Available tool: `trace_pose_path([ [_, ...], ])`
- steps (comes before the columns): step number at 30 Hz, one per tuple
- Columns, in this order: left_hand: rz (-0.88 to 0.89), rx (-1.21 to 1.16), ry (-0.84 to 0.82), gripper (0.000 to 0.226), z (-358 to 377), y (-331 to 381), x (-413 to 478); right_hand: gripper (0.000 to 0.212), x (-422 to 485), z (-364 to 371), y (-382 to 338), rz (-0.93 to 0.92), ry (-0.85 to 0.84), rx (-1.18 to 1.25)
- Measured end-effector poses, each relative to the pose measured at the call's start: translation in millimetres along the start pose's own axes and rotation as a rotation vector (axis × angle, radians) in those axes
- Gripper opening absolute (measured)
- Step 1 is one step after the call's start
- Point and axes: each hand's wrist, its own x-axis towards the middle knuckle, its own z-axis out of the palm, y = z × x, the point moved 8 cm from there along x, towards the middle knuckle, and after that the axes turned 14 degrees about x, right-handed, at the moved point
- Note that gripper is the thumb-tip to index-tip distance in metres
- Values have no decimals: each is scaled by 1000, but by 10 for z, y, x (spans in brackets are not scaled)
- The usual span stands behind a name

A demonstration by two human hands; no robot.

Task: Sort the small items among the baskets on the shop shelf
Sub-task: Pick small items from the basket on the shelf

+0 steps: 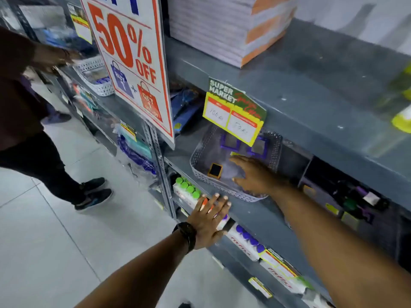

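The right hand (253,176) reaches into a grey basket (273,150) on the middle shelf (255,216), fingers spread and loose, palm down over the basket's floor; it grips nothing that can be seen. Just left of its fingertips, inside the same basket, lies a small orange item (215,170), a rounded square with a black face. Beyond the hand, at the back of the basket, sit two purple square frames (230,143), partly hidden by a hanging price tag (235,114) and blurred. Something yellow shows just past the fingertips, too blurred to tell what it is.

The left hand (209,223) rests flat on the front edge of the shelf, below and left of the basket, fingers extended and empty, a dark watch (186,235) on the wrist.

The basket is plastic, rectangular with rounded corners, its walls pierced in a lattice of small holes. The shelving is grey painted metal with perforated uprights. Below the left hand stand white boxes with green caps (188,188) and purple caps (249,235). A second, white lattice basket (95,72) sits on the shelf farther left, where another person (29,121) reaches. A rigid "50% OFF" sign (131,63) in red and white hangs between the two bays, and a paper stack (222,27) lies on the top shelf.
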Motion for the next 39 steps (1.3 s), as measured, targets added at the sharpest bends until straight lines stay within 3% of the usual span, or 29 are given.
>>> trace_pose_path([
  [7,76,-19,92,76,-3,-83,50,74,537,446,189,1,-243,-105],
  [11,63,-35,116,76,4,-93,54,51,703,541,93,-72,-266,-135],
  [14,84,-31,110,77,27,-111,66,29,719,552,104,-73,-196,-52],
  [19,64,-86,64,74,37,-100,63,17,545,349,57,-77,-11,96],
  [26,-17,-110,-20,71,-26,21,64,28,-462,-366,248,88,397,408],
  [29,25,-90,-37,70,-73,203,85,36,-1069,-634,419,157,529,399],
  [35,12,-128,-76,78,-159,631,224,21,-2054,-902,895,280,622,284],
  [37,41,-125,-96,78,-201,776,283,30,-2215,-840,989,297,556,277],
  [39,62,-121,-98,78,-238,896,353,25,-2267,-771,1039,249,487,241],
])
